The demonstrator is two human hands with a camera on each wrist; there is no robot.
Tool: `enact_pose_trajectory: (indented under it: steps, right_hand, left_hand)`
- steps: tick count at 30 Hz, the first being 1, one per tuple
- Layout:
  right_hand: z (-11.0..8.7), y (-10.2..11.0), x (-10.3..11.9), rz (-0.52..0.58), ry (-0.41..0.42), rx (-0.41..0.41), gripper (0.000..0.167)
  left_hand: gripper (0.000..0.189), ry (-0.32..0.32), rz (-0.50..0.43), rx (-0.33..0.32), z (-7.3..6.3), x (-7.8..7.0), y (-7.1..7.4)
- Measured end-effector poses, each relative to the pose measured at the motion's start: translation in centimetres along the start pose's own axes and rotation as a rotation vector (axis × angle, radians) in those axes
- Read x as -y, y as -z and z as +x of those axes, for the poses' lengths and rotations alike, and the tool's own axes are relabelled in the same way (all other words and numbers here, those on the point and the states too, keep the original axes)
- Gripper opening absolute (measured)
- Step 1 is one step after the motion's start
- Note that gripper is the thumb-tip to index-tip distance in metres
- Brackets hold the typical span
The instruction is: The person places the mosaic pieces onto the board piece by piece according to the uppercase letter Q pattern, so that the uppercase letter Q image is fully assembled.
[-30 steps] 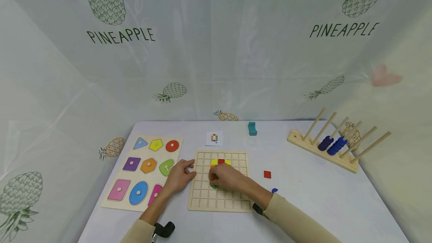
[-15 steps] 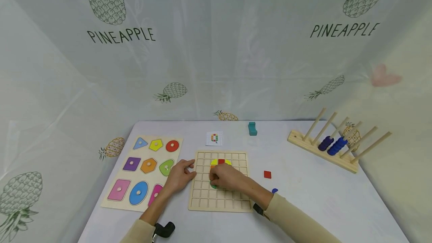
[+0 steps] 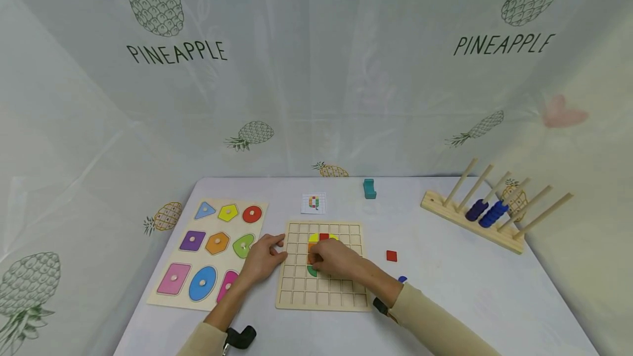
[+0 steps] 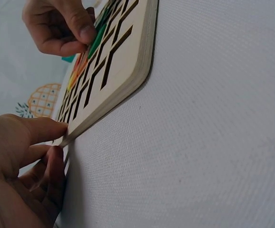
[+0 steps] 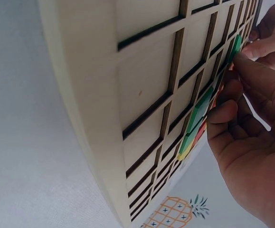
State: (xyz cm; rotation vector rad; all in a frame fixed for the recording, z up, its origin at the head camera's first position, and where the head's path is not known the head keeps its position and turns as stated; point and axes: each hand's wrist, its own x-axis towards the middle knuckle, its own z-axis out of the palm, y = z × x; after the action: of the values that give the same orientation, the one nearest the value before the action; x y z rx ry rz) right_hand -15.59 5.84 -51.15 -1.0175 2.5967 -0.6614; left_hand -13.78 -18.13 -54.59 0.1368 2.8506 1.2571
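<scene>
The square wooden grid board (image 3: 296, 297) lies flat on the table. My left hand (image 3: 265, 260) touches its left edge with thumb and forefinger. My right hand (image 3: 336, 260) is over the middle of the board, fingers bent and tips down at the coloured pieces. Under and beside it sit yellow pieces (image 3: 314, 237), a red square (image 3: 323, 236), orange pieces (image 3: 311, 246) and a green rounded piece (image 3: 312, 271). More green pieces (image 5: 200, 110) show in the right wrist view. The right fingertips hide part of the pattern, and whether they pinch a piece is unclear.
A pattern card (image 3: 314, 202) lies behind the board, near a teal block (image 3: 370, 188). A shape puzzle (image 3: 207, 254) is at left. One loose red square (image 3: 392, 256) and a small blue piece (image 3: 403, 279) lie at right. A peg rack (image 3: 475, 224) with blue rings stands farther right.
My right fingertips have shifted slightly right, uncovering more of the orange column and the green piece below it. My left hand has stayed at the board's edge.
</scene>
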Motion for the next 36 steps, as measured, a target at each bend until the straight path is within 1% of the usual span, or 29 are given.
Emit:
enact_pose_trajectory:
  steps: [4,7,9,13,18,20,26,32,36]
  right_hand:
    - [-0.2,0.1,-0.1,0.003,-0.003,-0.004,0.009]
    - [-0.5,0.3,-0.4,0.047,-0.016,0.002,0.008]
    - [-0.7,0.5,-0.6,0.089,-0.026,0.006,0.007]
    - [-1.1,1.3,-1.5,0.143,-0.049,0.007,0.004]
    - [-1.9,2.8,-2.9,0.163,-0.081,0.001,0.003]
    - [-2.4,3.5,-3.6,0.173,-0.094,-0.002,0.006]
    - [-4.6,5.5,-5.9,0.218,-0.147,-0.009,0.004]
    - [-7.0,6.8,-8.2,0.237,-0.203,0.011,0.006]
    - [-8.5,7.5,-9.5,0.234,-0.226,0.016,0.007]
  left_hand:
    - [0.05,-0.011,0.008,-0.003,-0.1,0.1,-0.1]
    - [0.05,-0.017,0.01,-0.006,-0.1,0.2,-0.2]
    - [0.05,-0.005,0.006,-0.004,-0.1,0.2,-0.2]
    - [0.051,0.013,0.001,0.002,0.0,0.2,-0.2]
    - [0.051,0.009,0.002,0.003,0.1,0.3,-0.2]
    - [0.051,0.0,0.004,0.002,0.1,0.3,-0.2]
    - [0.05,-0.019,0.012,0.001,0.2,0.2,-0.1]
    - [0.051,-0.018,0.002,0.003,0.2,0.2,-0.1]
    - [0.051,-0.003,0.005,0.01,0.2,0.1,-0.1]
